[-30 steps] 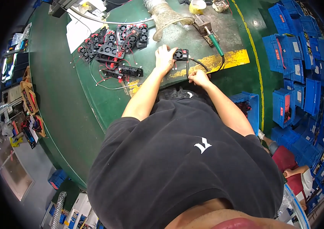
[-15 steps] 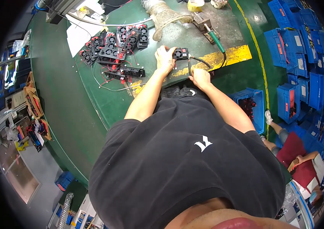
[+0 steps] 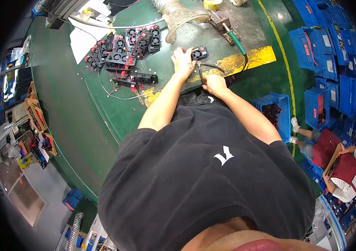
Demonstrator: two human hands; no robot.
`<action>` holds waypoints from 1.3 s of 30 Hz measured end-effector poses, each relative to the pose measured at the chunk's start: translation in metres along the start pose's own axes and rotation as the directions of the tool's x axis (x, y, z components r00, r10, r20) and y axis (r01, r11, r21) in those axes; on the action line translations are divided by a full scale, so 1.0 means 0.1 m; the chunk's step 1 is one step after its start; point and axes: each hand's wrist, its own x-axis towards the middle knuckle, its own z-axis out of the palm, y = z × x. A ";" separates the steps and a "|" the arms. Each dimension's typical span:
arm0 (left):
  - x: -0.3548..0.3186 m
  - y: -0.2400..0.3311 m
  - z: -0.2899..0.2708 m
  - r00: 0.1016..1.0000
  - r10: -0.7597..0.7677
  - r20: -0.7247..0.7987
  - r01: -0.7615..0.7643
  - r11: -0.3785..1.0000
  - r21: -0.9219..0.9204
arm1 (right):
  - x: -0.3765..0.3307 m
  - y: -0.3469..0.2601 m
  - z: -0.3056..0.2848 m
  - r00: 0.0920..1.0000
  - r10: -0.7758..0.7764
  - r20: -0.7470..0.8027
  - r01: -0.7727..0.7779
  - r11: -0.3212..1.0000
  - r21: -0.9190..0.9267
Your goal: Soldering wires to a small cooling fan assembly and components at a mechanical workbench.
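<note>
Left hand (image 3: 183, 62) lay closed over the near side of a small black fan unit (image 3: 199, 52) on the green bench (image 3: 102, 104), same grip as 1 s and 0.5 s back; only the head view shifted, so work looked mid-step, no progress to read. Right hand (image 3: 214, 83) pinched the fan's black cable (image 3: 203, 75) near the bench edge w/ fingers curled shut. Room: stack of more fans (image 3: 123, 50) just left, soldering iron (image 3: 234, 39) near on the right, yellow strip (image 3: 245, 60) beside it; bench front edge right at the torso, blue crate (image 3: 274, 108) below it.
</note>
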 end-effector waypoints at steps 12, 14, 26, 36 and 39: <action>-0.13 -0.07 -0.08 0.994 0.103 0.043 -0.102 0.995 -0.018 | 0.06 -0.06 0.10 1.000 0.028 0.004 -0.028 0.996 0.088; -0.21 -0.09 -0.17 0.996 0.088 -0.028 -0.089 0.993 -0.073 | 0.03 -0.06 0.04 1.000 0.023 0.011 -0.024 0.995 0.092; -1.68 -0.44 -0.81 0.935 -0.267 -0.233 0.256 0.964 -0.076 | -0.64 0.77 0.09 0.946 0.323 0.000 -0.308 0.902 0.304; -1.62 -0.52 -0.93 0.975 -0.143 -0.171 0.164 0.979 0.118 | -0.95 1.51 0.31 0.883 0.441 0.160 -0.469 0.842 0.268; -1.51 -0.53 -0.79 0.977 -0.116 -0.180 0.139 0.983 0.121 | -0.89 1.67 0.29 0.857 0.475 0.199 -0.515 0.797 0.315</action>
